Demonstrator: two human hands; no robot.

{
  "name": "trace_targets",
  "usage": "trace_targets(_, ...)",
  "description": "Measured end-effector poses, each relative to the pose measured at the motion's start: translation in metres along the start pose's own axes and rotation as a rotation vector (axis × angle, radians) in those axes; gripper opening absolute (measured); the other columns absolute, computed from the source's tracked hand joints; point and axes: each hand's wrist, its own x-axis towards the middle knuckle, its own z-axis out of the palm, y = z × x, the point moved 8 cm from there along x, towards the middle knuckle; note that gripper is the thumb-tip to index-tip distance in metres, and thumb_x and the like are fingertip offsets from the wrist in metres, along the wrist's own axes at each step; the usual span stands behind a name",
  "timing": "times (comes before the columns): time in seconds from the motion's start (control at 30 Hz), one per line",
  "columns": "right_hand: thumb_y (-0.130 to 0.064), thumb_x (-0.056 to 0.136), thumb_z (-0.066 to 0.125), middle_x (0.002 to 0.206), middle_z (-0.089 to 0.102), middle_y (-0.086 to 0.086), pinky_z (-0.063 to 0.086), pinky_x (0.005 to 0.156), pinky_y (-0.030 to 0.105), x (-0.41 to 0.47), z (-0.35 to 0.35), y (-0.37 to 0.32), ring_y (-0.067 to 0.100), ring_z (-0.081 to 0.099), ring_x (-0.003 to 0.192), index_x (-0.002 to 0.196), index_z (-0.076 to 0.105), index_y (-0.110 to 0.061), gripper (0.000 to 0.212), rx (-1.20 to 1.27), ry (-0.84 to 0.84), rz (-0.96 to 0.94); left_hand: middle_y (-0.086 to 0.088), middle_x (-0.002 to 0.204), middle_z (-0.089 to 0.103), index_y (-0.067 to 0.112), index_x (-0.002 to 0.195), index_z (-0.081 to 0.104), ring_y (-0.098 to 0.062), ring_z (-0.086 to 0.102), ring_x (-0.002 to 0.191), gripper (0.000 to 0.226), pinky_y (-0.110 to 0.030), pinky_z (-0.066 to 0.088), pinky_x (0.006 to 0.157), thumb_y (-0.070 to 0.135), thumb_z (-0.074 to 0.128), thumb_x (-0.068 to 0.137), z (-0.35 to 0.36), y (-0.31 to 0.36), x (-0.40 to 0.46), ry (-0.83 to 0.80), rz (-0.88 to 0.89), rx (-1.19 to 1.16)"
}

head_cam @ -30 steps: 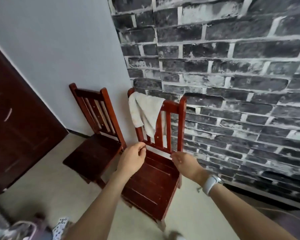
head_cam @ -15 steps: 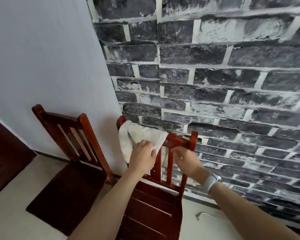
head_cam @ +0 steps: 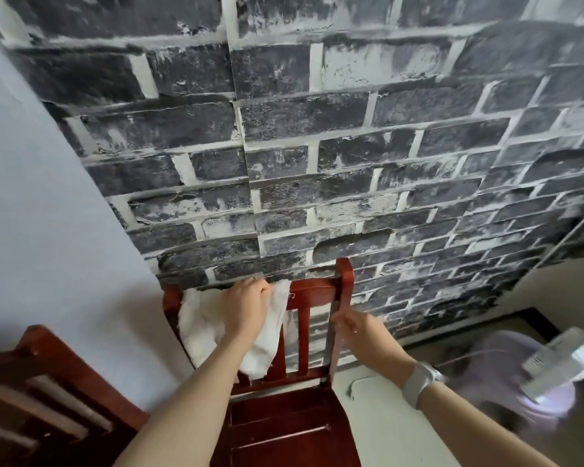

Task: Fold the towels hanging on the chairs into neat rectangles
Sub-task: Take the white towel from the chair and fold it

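Note:
A white towel (head_cam: pixel 203 325) hangs over the top rail of a red wooden chair (head_cam: pixel 317 293) that stands against the brick-patterned wall. My left hand (head_cam: pixel 245 306) lies on the towel at the top rail, fingers curled over the cloth and the rail's edge. My right hand (head_cam: pixel 353 326) grips the chair's right back post just below the top rail. The towel's lower end droops behind my left forearm, down between the back slats.
A second red chair (head_cam: pixel 38 375) with a bare backrest stands at the lower left, beside the pale wall. A blurred lilac and grey object (head_cam: pixel 533 372) lies on the floor at the right. Light floor (head_cam: pixel 381 416) shows beside the chair seat.
I have stepped closer and the view has swung right. My left hand climbed from the seat to the towel on the top rail. My right hand moved onto the right back post.

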Motion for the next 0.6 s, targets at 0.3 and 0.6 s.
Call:
trace_targets(0.3,-0.026,0.086,0.060,0.145,0.023,-0.015,0.040,0.101,0.022,0.004,-0.027,-0.077,0.001,0.039,0.125,0.146,0.011,-0.029,0.077,0.419,0.060,-0.245,0.013,0.078,0.063,0.009,0.097,0.068,0.004,0.058,0.068,0.013,-0.017,0.047,0.068,0.010,0.060,0.086,-0.130,0.071,-0.013,0.040,0.170,-0.608)
trace_targets(0.6,-0.020,0.090,0.056,0.061,0.039,-0.003,0.028,0.046,0.014,-0.016,-0.086,-0.140,0.007,0.034,0.051,0.065,0.043,-0.015,0.029,0.297,-0.092,-0.416,0.002,0.066,0.045,0.015,0.091,0.053,-0.002,0.039,0.052,0.010,-0.014,0.031,0.050,0.018,0.044,0.095,-0.197,0.107,-0.028,0.204,0.175,-0.696)
